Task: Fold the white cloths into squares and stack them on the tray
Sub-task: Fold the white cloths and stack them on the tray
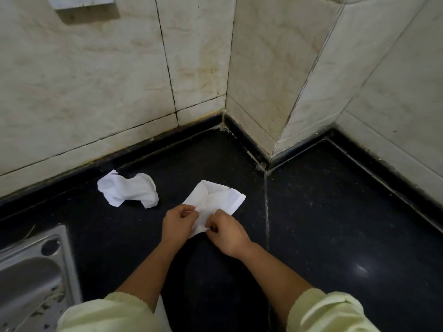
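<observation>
Head view: looks down on a black stone worktop (335, 212) that runs into a corner of pale tiled wall (96, 80).
Partly folded cloth (217, 200): white, lying on the worktop in the middle of the picture, just beyond the two hands. Its far flaps are turned over one another, and its right corner points toward a seam in the stone.
Left hand (178, 222): fingers curled, with the thumb and fingertips pinching the near left edge of the partly folded cloth.
Right hand (227, 236): fingers curled, pinching the near tip of the same cloth from the right.
Hands together: close side by side with the cloth's near end between them, both clamped on this one cloth.
Crumpled cloth (128, 189): white and bunched, on the worktop to the left of the held one and apart from it, near the foot of the wall. Neither hand touches it.
Sink (28, 271): steel, set into the worktop at the lower left edge and cut off by the frame, well apart from both cloths.
Sleeves (103, 312): pale yellow-green, ending below the elbows at the bottom edge, with the forearms bare.
Wall fitting (84, 6): a pale box high on the tiles at the top left, partly out of frame.
</observation>
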Tool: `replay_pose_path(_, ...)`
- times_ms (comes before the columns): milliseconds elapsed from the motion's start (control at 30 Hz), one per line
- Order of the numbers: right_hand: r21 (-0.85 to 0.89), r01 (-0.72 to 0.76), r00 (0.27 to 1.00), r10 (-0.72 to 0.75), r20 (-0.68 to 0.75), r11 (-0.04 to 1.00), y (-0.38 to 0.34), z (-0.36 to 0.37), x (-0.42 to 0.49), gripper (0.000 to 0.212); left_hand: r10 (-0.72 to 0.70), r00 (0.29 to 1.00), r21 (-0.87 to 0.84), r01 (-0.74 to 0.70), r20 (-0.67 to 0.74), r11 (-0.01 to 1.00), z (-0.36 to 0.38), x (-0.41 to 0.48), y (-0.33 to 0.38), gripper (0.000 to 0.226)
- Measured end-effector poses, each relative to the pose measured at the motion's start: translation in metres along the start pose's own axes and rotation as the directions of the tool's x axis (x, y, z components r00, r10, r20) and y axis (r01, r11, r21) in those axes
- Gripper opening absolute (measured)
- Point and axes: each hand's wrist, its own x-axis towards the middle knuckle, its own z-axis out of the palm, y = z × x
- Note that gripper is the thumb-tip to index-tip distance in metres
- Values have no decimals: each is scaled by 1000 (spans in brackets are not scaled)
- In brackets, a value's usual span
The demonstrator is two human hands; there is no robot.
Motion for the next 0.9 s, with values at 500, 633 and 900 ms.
replay_pose_path(500,696,14,892,306,-334,718,30,-157,-123,19,117,918,-535,114,379,837,53,-105,112,59)
replay_pose_path(633,731,81,863,320,-392,677,38,-186,-161,22,166,846,-507,137,506,851,67,-130,137,57)
replay_pose_path(900,764,83,708,502,-497,639,89,-217,-229,11,141,724,-409,208,675,888,106,-155,164,30)
